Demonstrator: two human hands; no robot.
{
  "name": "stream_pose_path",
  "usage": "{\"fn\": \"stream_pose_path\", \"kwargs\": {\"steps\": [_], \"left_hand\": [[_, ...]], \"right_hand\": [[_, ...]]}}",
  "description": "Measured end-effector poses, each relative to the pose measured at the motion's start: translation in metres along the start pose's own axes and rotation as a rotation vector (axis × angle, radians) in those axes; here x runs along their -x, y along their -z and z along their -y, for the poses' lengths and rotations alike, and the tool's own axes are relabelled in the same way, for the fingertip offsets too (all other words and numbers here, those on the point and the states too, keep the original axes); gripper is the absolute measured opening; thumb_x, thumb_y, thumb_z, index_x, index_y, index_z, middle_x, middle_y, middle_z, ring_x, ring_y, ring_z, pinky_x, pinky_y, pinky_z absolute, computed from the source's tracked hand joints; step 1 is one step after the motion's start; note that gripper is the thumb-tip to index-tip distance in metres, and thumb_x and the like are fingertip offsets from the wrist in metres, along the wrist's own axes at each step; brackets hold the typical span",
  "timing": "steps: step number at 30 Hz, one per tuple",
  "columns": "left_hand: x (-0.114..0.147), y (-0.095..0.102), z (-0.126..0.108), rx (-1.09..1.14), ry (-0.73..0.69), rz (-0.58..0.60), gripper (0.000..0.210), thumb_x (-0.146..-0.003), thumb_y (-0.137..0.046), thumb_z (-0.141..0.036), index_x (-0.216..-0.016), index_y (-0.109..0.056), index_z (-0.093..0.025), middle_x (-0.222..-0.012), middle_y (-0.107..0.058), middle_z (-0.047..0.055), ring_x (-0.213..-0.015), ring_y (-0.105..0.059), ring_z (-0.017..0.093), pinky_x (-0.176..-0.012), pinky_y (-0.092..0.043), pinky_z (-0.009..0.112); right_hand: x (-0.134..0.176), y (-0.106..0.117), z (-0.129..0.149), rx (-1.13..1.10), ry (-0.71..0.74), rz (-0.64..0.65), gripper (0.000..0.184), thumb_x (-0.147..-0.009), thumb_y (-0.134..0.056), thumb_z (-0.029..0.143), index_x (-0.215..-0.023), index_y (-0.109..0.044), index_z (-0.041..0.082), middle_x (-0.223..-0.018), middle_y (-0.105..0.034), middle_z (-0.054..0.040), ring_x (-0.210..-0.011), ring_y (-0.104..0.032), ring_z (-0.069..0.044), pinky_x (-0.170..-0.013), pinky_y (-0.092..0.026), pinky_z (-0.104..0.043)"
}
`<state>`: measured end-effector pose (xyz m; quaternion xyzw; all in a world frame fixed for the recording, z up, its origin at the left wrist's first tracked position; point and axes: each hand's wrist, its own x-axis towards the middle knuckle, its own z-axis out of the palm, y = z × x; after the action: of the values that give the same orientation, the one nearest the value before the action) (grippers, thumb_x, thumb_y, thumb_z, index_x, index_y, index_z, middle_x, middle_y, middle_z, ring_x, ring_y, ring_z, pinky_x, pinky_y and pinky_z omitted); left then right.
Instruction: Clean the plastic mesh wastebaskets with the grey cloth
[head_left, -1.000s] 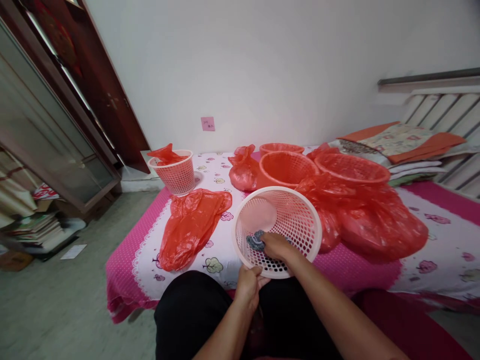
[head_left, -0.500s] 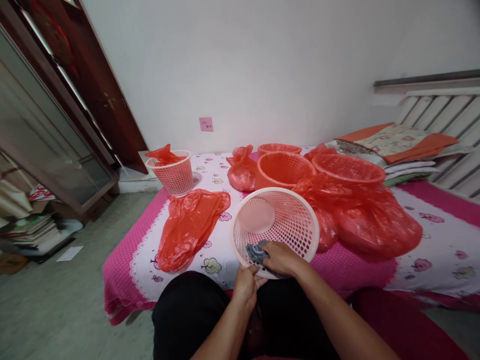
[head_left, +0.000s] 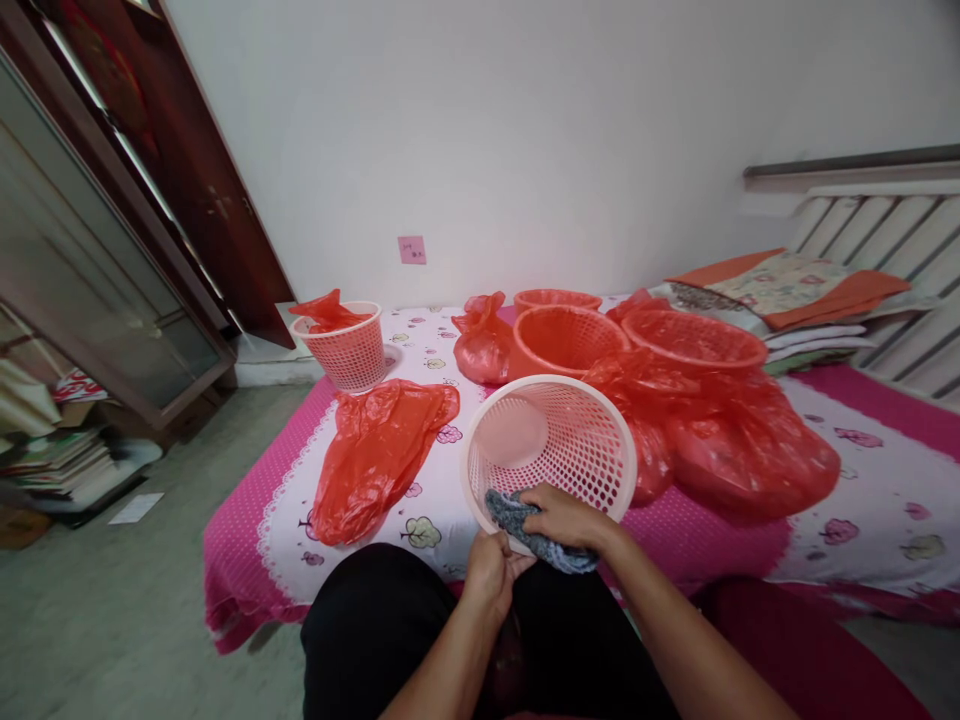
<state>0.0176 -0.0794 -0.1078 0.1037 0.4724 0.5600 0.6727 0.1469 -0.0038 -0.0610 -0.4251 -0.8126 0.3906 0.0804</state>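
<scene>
A pale pink perforated plastic basket (head_left: 592, 440) lies tipped on its side at the bed's near edge, its mouth facing me. My left hand (head_left: 493, 570) grips the lower left of its rim. In my right hand (head_left: 564, 518) is a bunched grey-blue cloth (head_left: 514, 517), pressed against the rim and inner wall near the opening. Part of the cloth hangs out over the rim under that hand. Left of the basket a red plastic bag (head_left: 379, 455) lies flat on the sheet.
A second pink basket (head_left: 346, 355) with a red bag in it stands at the back left. Several baskets lined with red bags (head_left: 750, 440) crowd the right side of the bed. Behind them are folded textiles (head_left: 802, 285) by a white headboard (head_left: 885, 240).
My right hand has shifted the cloth slightly toward me; more of it now shows, spilling over the basket's rim. The left hand keeps its hold, and the basket has barely moved.
</scene>
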Motion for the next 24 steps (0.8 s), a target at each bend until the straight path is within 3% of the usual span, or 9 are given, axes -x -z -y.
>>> {"fn": "stream_pose_path", "kwargs": {"steps": [9, 13, 18, 24], "left_hand": [[0.000, 0.000, 0.001, 0.034, -0.033, 0.043, 0.054, -0.045, -0.045, -0.003, -0.094, -0.064, -0.014, -0.064, -0.067, 0.002, -0.060, -0.065, 0.016, -0.078, -0.059, 0.038], [-0.002, 0.001, 0.002, 0.049, -0.032, 0.041, 0.054, -0.045, -0.045, -0.002, -0.094, -0.064, -0.013, -0.070, -0.069, 0.004, -0.062, -0.065, 0.016, -0.078, -0.059, 0.039], [-0.003, 0.001, 0.003, 0.051, -0.034, 0.043, 0.058, -0.043, -0.045, -0.002, -0.097, -0.064, -0.014, -0.075, -0.071, 0.006, -0.065, -0.067, 0.018, -0.077, -0.059, 0.038], [0.001, -0.002, 0.001, 0.028, -0.055, 0.069, 0.046, -0.046, -0.051, 0.000, -0.087, -0.066, -0.015, -0.070, -0.069, 0.002, -0.066, -0.064, 0.015, -0.078, -0.056, 0.033]], "right_hand": [[-0.004, -0.001, -0.006, -0.432, 0.079, 0.078, 0.014, -0.065, -0.059, 0.023, -0.074, -0.068, 0.017, -0.069, -0.063, 0.0043, -0.066, -0.053, -0.014, -0.061, -0.038, -0.023], [-0.006, -0.006, -0.012, -0.696, 0.022, 0.101, 0.014, -0.063, -0.065, 0.025, -0.073, -0.070, 0.017, -0.067, -0.066, 0.0042, -0.063, -0.055, -0.013, -0.060, -0.040, -0.023], [-0.006, -0.016, -0.019, -1.114, -0.091, -0.041, 0.024, -0.060, -0.075, 0.025, -0.083, -0.073, 0.018, -0.075, -0.074, 0.0006, -0.069, -0.066, -0.017, -0.067, -0.050, -0.027], [-0.008, -0.021, -0.025, -1.428, -0.013, -0.079, 0.025, -0.064, -0.075, 0.023, -0.087, -0.072, 0.015, -0.080, -0.077, -0.0043, -0.070, -0.070, -0.017, -0.073, -0.053, -0.027]]}}
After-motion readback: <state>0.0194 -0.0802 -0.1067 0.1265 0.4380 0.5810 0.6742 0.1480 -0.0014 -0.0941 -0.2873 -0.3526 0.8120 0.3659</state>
